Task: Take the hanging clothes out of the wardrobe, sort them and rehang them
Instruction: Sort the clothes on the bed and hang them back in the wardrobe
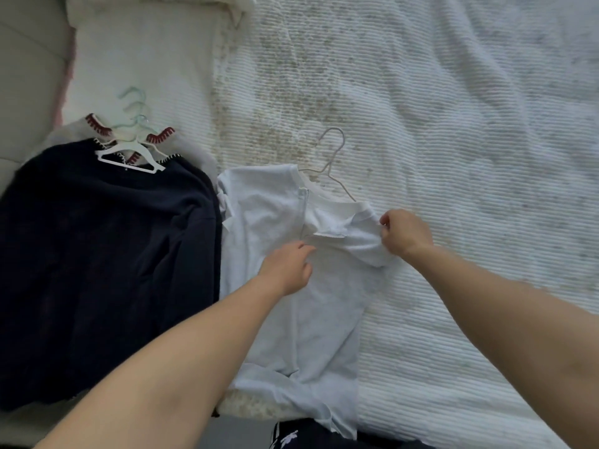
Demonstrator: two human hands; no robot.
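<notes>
A white short-sleeved shirt (285, 319) lies flat on the bed on a thin pale wire hanger (330, 157), whose hook points away from me. My right hand (403, 233) pinches the shirt's right shoulder near the sleeve. My left hand (288, 265) rests on the shirt's chest just below the collar, fingers loosely bent. To the left lies a dark navy top (107, 264) on a white plastic hanger (129, 155), stacked over other garments with red trim (160, 135) and a light green hanger (133, 102).
A white ribbed bedspread (453, 157) with a speckled beige patch covers the bed. A white pillow (146, 43) lies at the top left. A dark cloth with white print (291, 437) shows at the bottom edge.
</notes>
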